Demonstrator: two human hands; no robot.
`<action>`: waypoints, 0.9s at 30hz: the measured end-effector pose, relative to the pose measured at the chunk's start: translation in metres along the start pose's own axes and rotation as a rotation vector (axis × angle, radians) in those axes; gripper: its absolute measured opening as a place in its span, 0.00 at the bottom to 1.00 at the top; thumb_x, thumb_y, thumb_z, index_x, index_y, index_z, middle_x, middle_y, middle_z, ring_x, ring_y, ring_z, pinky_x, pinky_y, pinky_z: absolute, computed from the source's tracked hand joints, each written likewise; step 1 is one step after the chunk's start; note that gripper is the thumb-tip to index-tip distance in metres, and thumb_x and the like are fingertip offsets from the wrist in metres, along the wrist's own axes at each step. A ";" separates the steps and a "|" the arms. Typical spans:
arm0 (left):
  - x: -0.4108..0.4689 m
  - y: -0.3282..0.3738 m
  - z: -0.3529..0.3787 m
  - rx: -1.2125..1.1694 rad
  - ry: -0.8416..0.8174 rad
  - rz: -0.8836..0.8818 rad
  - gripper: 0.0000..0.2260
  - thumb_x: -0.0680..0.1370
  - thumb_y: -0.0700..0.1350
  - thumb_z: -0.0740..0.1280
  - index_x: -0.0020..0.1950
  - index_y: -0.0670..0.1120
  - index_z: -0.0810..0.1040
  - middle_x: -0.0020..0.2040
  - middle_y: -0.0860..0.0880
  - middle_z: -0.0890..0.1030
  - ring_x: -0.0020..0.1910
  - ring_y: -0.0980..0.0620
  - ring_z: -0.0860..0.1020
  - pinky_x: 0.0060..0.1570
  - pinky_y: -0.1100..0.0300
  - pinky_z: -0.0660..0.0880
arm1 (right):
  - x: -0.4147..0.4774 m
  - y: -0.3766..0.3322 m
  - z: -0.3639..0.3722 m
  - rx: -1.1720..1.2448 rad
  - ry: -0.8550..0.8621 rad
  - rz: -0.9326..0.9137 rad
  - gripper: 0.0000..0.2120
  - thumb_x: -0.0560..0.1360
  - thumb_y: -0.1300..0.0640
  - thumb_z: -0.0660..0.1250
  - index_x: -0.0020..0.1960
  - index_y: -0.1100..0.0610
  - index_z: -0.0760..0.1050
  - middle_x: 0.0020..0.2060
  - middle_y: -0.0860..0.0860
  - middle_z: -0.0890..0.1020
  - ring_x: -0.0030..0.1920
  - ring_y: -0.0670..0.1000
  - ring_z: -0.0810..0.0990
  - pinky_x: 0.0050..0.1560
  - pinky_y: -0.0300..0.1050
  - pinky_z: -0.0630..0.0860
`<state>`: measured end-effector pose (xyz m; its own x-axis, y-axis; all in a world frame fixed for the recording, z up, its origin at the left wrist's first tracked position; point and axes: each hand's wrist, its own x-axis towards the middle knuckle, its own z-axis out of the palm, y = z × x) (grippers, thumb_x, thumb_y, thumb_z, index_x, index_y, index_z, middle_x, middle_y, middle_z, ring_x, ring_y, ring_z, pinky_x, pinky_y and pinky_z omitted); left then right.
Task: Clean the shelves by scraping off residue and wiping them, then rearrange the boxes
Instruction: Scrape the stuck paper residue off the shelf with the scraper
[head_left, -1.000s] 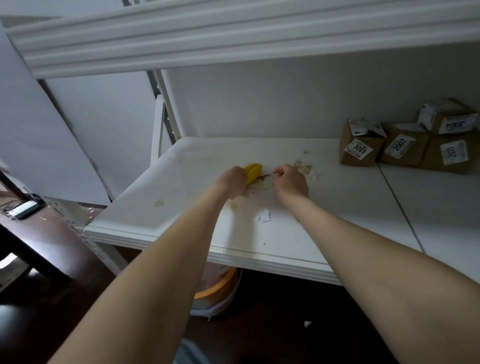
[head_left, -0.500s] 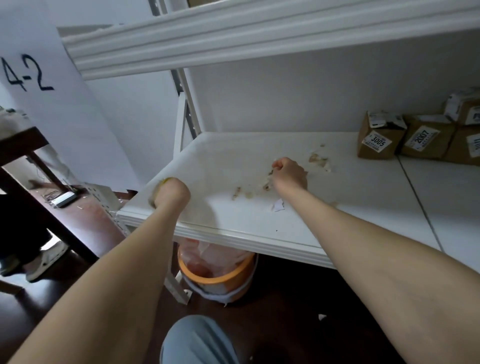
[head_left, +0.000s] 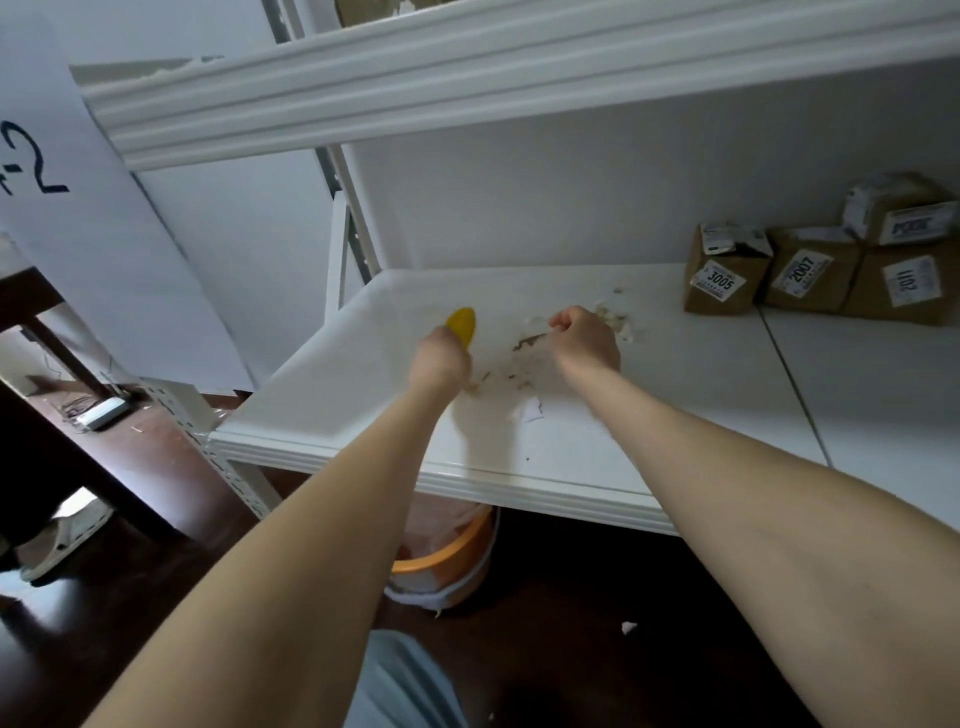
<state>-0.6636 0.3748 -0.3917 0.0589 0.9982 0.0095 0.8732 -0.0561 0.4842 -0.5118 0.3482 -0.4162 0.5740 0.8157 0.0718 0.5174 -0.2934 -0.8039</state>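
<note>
Orange bucket (head_left: 453, 554) lined with bag (head_left: 441, 521) under shelf (head_left: 337, 395), 4 labelled boxes (head_left: 724, 283)

Four cardboard boxes (head_left: 724, 278) are sitting on the lower shelf (head_left: 675, 415) of two shelves, three on the board and one stacked on top. Two hands are showing, a left hand (head_left: 440, 358) and a right hand (head_left: 587, 340), with one yellow scraper (head_left: 462, 322). One orange bucket (head_left: 452, 553) is standing below, and two paper scraps are lying, one scrap (head_left: 531, 410) on the shelf and one scrap (head_left: 628, 627) on the floor.
</note>
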 end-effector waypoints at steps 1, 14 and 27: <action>0.003 -0.008 -0.004 0.010 0.062 -0.040 0.15 0.81 0.38 0.55 0.65 0.35 0.70 0.64 0.36 0.74 0.63 0.39 0.74 0.61 0.51 0.70 | 0.001 0.002 -0.002 -0.003 0.002 0.003 0.13 0.78 0.58 0.56 0.57 0.52 0.76 0.59 0.53 0.79 0.60 0.56 0.76 0.54 0.44 0.71; -0.036 0.030 0.048 0.039 -0.076 0.072 0.17 0.79 0.39 0.61 0.68 0.42 0.69 0.68 0.43 0.72 0.66 0.43 0.72 0.59 0.52 0.70 | -0.002 0.022 -0.012 0.011 0.016 0.060 0.12 0.78 0.57 0.56 0.56 0.51 0.76 0.58 0.52 0.80 0.59 0.56 0.76 0.55 0.45 0.72; 0.003 -0.007 0.023 0.171 0.022 -0.030 0.17 0.76 0.40 0.66 0.64 0.40 0.69 0.64 0.39 0.74 0.62 0.40 0.74 0.56 0.50 0.72 | -0.002 0.034 -0.044 -0.012 0.059 0.049 0.13 0.79 0.58 0.56 0.58 0.51 0.76 0.60 0.53 0.79 0.62 0.56 0.75 0.57 0.46 0.72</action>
<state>-0.6586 0.3776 -0.4150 0.0229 0.9996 0.0171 0.9441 -0.0273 0.3285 -0.4676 0.3152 -0.4175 0.6353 0.7693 0.0672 0.4946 -0.3385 -0.8005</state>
